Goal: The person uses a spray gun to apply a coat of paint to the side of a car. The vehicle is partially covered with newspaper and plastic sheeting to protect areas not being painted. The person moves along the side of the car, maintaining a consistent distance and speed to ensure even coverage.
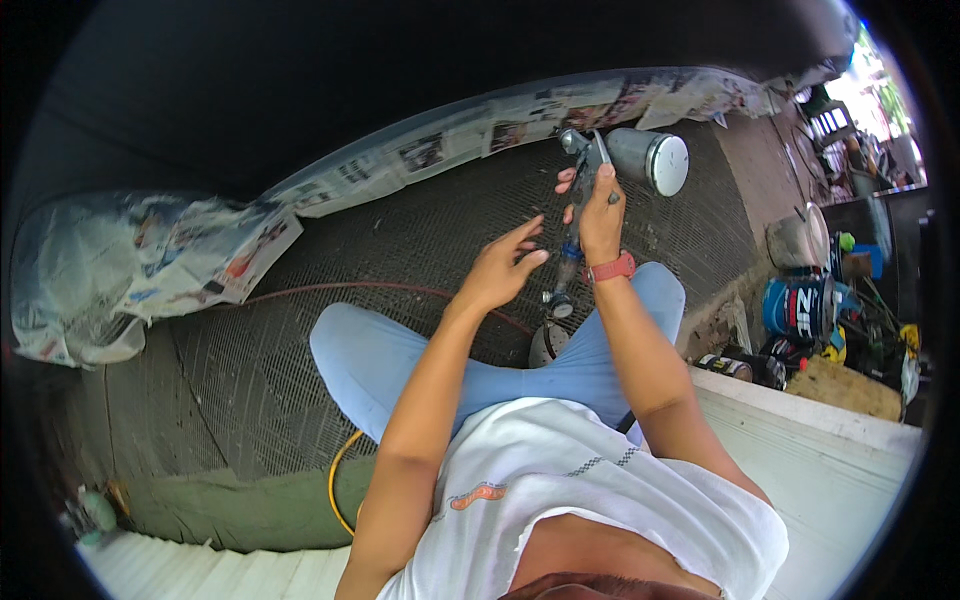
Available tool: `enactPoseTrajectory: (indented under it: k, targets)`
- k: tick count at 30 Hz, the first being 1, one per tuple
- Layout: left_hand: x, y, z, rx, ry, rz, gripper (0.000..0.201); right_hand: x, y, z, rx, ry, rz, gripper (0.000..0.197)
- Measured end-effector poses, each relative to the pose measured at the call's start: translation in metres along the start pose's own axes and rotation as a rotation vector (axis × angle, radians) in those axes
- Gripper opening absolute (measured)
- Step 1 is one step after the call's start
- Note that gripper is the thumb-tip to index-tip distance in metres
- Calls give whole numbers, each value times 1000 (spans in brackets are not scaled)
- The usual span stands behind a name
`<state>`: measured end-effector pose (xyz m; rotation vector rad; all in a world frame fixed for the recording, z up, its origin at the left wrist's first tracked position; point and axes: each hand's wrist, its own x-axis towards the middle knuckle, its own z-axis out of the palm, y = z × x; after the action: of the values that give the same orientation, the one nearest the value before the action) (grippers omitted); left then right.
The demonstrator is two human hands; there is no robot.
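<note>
My right hand [603,218], with a red watch on its wrist, is closed round the handle of a paint spray gun [598,150]. A grey metal cup [632,152] with a white lid end sticks out to the gun's right, tilted on its side. Below the handle hang a blue-ringed fitting [571,252] and a small round gauge [562,308]. To the left of the gun, my left hand [497,270] hovers with its fingers apart and nothing in them. A gap shows between it and the gun.
A large black glossy panel [400,70] spans the far side, its lower edge masked with newspaper [425,160] and plastic sheet [85,270]. A red hose [370,286] crosses the dark ridged mat [400,240]. Paint cans [800,305] and a bucket [797,240] stand at right.
</note>
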<state>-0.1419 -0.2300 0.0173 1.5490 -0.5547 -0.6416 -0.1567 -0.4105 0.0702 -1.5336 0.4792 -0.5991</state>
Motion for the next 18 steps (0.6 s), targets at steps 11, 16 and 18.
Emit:
enactPoseTrajectory:
  k: [11, 16, 18]
  targets:
    - [-146, 17, -149, 1085, 362, -95, 48, 131, -11, -139, -40, 299, -21, 71]
    - [-172, -4, -147, 941, 508, -228, 47, 191, -18, -196, -78, 407, -30, 72]
    - [-167, 1, -141, 924, 536, -279, 47, 213, -20, -225, -107, 441, -37, 73]
